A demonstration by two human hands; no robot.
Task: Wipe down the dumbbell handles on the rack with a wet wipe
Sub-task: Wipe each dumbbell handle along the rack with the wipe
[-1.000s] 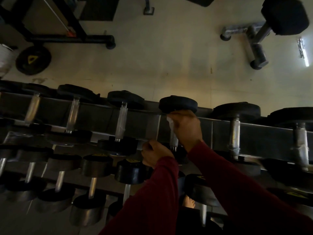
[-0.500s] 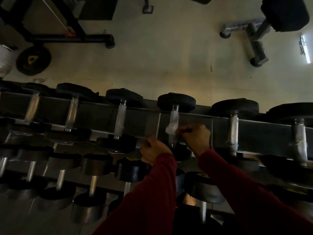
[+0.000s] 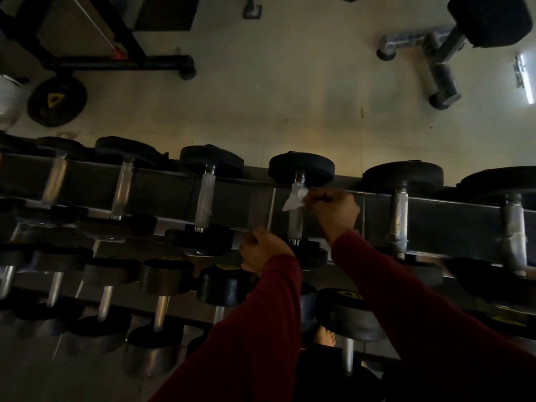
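Note:
A dark metal rack (image 3: 449, 224) holds rows of black dumbbells with silver handles. My right hand (image 3: 333, 211) pinches a white wet wipe (image 3: 295, 199) against the upper part of one top-row dumbbell handle (image 3: 295, 224), just under its far black head (image 3: 301, 169). My left hand (image 3: 265, 252) is curled at the rack's front edge, left of that dumbbell's near head; what it grips is hidden in the dark. Both arms wear dark red sleeves.
More dumbbells stand to either side on the top row (image 3: 398, 216) and on lower rows (image 3: 161, 309). Beyond the rack lie a weight plate (image 3: 56, 101), a black machine frame (image 3: 116, 60) and a bench base (image 3: 435, 53) on the pale floor.
My right hand slid down the handle with the wipe, then came back up near the far head. It now pinches the wipe from the side instead of wrapping the handle. The left hand stayed put.

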